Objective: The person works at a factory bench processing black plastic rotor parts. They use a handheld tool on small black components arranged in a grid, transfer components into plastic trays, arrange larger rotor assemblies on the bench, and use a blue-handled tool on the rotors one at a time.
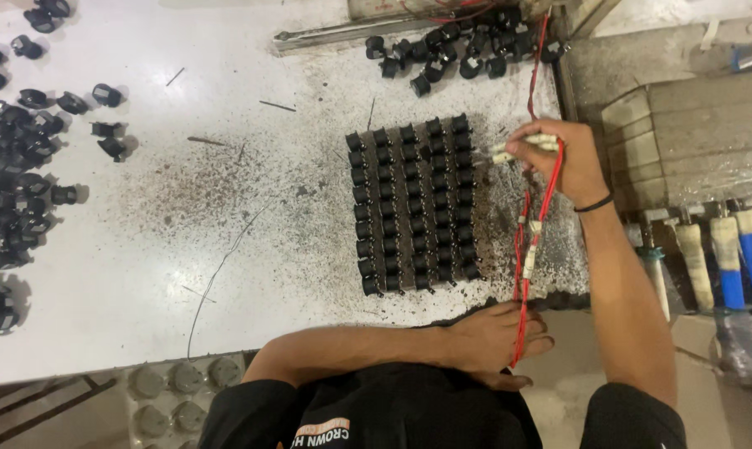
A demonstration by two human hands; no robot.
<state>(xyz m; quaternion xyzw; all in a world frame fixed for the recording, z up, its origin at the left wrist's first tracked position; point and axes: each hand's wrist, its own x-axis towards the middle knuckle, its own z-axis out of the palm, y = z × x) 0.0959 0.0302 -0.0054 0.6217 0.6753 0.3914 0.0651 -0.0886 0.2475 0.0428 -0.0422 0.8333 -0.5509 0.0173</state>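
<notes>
The right hand (563, 162) is closed around a pair of pale probe tips (521, 148), which point left and end just beside the right edge of a block of small black parts (413, 206) standing in neat rows on the white table (226, 249). Whether the tips actually touch the nearest part cannot be told. Thin red wires (532, 224) run from the probes, one strand rising toward the top of the view, the others hanging down past the wrist, which wears a dark band (594, 203). The left hand (496, 337) lies flat at the near edge of the table, fingers loosely spread, with the red wires passing across it; it does not seem to grip them, though this is not sure. The table around the block is speckled with dark grit. A loose heap of the same black parts (463, 46) lies at the far edge, and many more (18, 166) are scattered along the left side. To the right stand tools with cream and blue handles (729, 258), beside a grey block (692, 141). The person wears a black shirt (392, 416).
</notes>
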